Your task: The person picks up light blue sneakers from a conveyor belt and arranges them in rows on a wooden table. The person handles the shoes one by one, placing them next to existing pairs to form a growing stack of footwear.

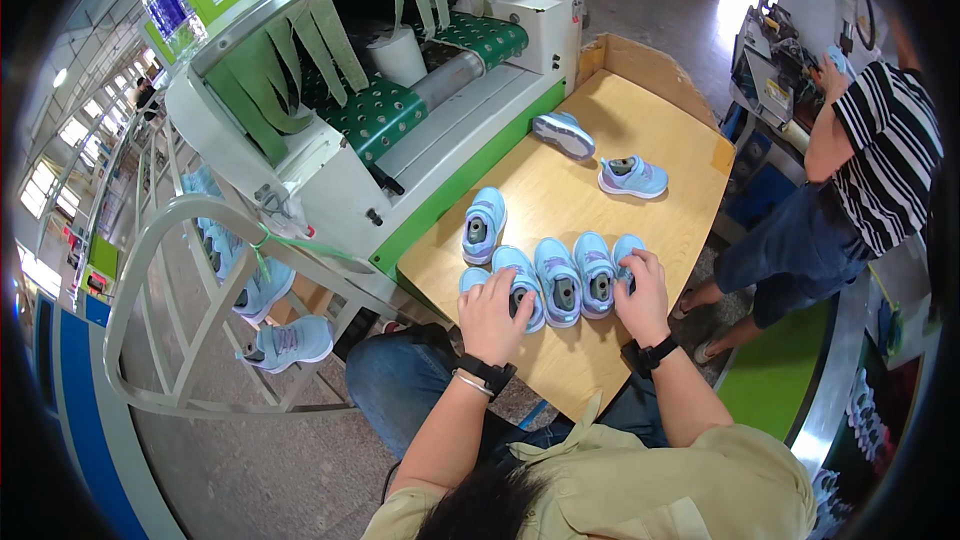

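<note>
Shoes [556, 262], 5 in a row, stand on the surface [565, 370]. Left hand [490, 316], half open, covers the row's left end; right hand [643, 295], half curled, touches the rightmost shoe [626, 243]; whether either grips, I cannot tell.

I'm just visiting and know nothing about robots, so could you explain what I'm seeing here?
There is no robot here, only a person's bare hands. The single picture comes from a wide, edge-bending camera on that person's head, looking down. On the wooden table stands a row of light-blue shoes. The left hand rests over the row's left end; the right hand is at the rightmost shoe. I can't tell whether either grips firmly. Farther back, one shoe lies tipped, showing its sole. Beyond is a white-and-green machine with hanging green strips.
</note>
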Demonstrator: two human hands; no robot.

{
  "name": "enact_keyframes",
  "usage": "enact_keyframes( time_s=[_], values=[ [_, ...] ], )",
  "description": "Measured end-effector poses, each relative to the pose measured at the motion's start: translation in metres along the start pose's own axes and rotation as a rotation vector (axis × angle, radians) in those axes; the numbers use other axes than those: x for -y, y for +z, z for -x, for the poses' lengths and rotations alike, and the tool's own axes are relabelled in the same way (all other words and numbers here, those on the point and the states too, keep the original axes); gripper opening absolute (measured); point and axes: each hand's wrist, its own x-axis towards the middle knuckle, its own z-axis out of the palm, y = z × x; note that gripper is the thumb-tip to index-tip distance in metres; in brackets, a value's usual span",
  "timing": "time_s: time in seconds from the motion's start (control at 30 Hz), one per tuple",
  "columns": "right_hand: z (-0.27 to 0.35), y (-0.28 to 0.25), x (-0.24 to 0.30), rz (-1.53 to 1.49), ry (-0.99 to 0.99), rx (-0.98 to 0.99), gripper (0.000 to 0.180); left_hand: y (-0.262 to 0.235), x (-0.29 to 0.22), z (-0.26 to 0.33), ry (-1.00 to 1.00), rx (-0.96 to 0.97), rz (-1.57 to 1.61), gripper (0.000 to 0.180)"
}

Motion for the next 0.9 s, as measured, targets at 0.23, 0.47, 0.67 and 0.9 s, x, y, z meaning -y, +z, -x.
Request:
enact_keyframes(
  time_s=[0.23, 0.47, 0.67, 0.9],
  values=[
    [-0.055, -0.018, -0.045, -0.283, 0.197, 0.488, 0.032, -0.003, 0.001, 0.001, -0.027, 0.015, -0.004, 0.046],
    [-0.203, 0.022, -0.102, 0.045, 0.060, 0.117, 0.065, 0.001, -0.001, -0.004, -0.017, -0.009, 0.032, 0.045],
    [-0.228, 0.040, -0.066, 0.076, -0.133, 0.541, 0.061, -0.002, 0.001, -0.005, -0.029, -0.027, 0.035, 0.043],
    [-0.223, 0.092, 0.035, -0.397, -0.277, 0.972, 0.028, -0.004, 0.001, -0.006, -0.033, -0.019, 0.021, 0.044]
  ],
)
